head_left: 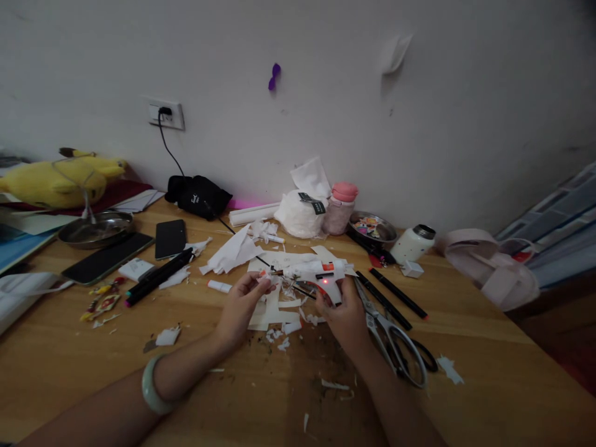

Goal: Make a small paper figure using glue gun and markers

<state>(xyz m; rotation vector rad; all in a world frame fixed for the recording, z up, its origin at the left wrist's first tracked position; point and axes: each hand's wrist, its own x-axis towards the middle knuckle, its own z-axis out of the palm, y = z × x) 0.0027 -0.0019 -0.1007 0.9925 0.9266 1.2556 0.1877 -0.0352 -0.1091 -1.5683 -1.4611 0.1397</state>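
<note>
My right hand [342,313] is wrapped round the handle of a white and orange hot glue gun [319,274], whose small red light glows. The gun's nozzle points left. Just left of the nozzle, my left hand [244,301] pinches a small pale piece with an orange spot; its kind is too small to tell. Below both hands lie cut sheets of cream paper [263,316] and many white scraps. Large scissors [391,341] rest to the right of my right hand, next to black markers [400,293].
On the left are a phone [170,239], a metal dish [95,230], black pens [158,276] and a yellow plush toy [56,181]. Along the wall stand a black bag [198,195], a pink-lidded jar [341,208] and a white bottle [412,246]. A black cord [168,144] hangs from the socket.
</note>
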